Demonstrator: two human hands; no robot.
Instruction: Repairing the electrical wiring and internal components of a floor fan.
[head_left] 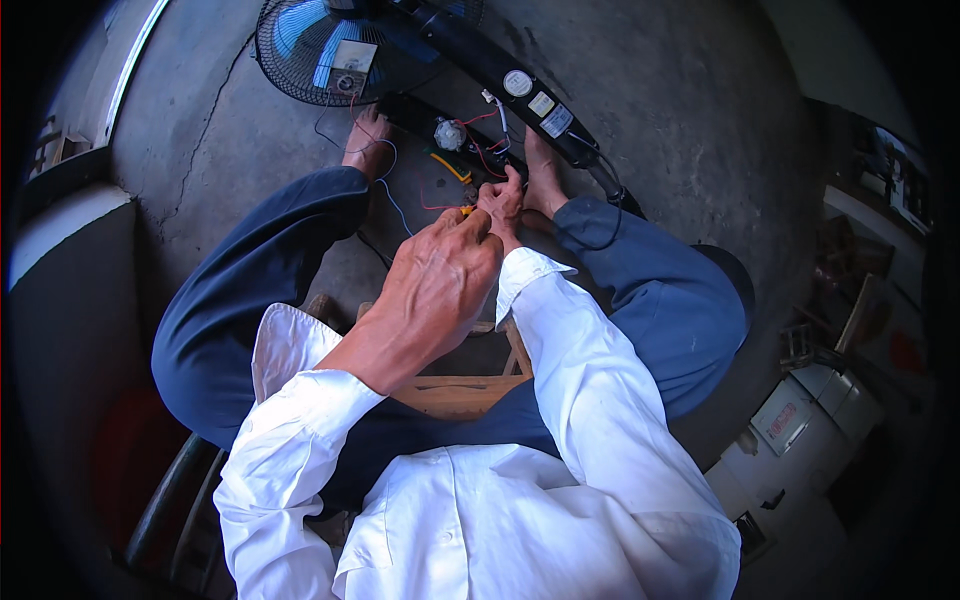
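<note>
My left hand point(435, 280) reaches forward with its fingers curled, their tips hidden behind the back of the hand. A small yellow piece shows beside them, and I cannot tell whether it belongs to the pliers. Close against it, my right hand point(500, 207) has its fingers bent together; whatever they pinch is too small to make out. Just beyond both hands is a pair of pliers point(452, 168) with a yellow and black handle. An opened black housing point(410, 115) lies beyond, with a round whitish part point(450, 134) and red and white wires.
A fan with a black grille point(290, 85) and blue blades lies at the far side. A pale box point(352, 62) with trailing wires rests on it. The long black fan body point(485, 65) slants across the floor between my feet. Beneath me is a wooden stool point(450, 395).
</note>
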